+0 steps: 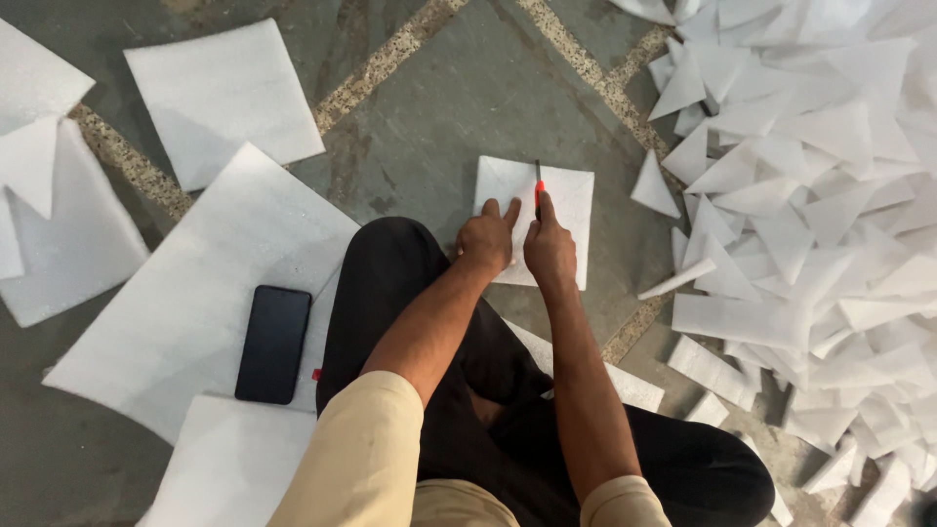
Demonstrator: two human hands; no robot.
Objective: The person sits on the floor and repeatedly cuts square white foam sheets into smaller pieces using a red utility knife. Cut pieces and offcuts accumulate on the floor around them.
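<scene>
Two hands work a white foam square (551, 210): left hand (485, 239) flat, pinning it, right hand (549, 249) gripping a red cutter (538, 188) (best drawn steadily, straight).

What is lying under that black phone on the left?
The black rectangular phone rests on a large white foam sheet spread over the grey stone floor. The sheet's patch directly beneath the phone is covered.

White square foam sheet (566, 210) flat on floor, red-handled knife (538, 187) upright on it
</scene>
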